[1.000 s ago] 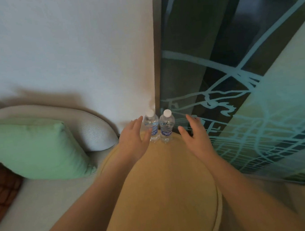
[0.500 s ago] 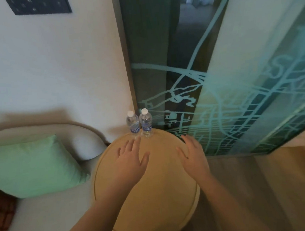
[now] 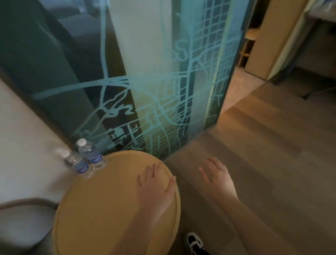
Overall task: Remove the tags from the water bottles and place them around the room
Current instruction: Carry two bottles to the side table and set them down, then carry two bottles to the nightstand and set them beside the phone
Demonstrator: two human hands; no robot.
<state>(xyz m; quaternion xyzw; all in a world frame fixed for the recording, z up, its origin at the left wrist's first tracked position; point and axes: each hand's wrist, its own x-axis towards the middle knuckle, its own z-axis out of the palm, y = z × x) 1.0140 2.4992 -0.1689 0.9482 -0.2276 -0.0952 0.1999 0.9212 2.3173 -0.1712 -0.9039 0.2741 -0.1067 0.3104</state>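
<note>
1. Two water bottles (image 3: 86,159) are standing touching at the round table's (image 3: 101,211) far rim, left of centre, seemingly placed for display.
2. The left hand (image 3: 155,183) and right hand (image 3: 216,175) are hovering lower centre, fingers straight and spread, holding nothing.

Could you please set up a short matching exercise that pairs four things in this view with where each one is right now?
Things:
1. bottles
2. left hand
3. right hand
4. shoe

Places:
A. over the bare floor, right of the table
B. on the floor at the bottom edge of the view
C. standing side by side at the table's far rim
D. over the table's right rim, fingers spread

Right pairs: 1-C, 2-D, 3-A, 4-B
</note>
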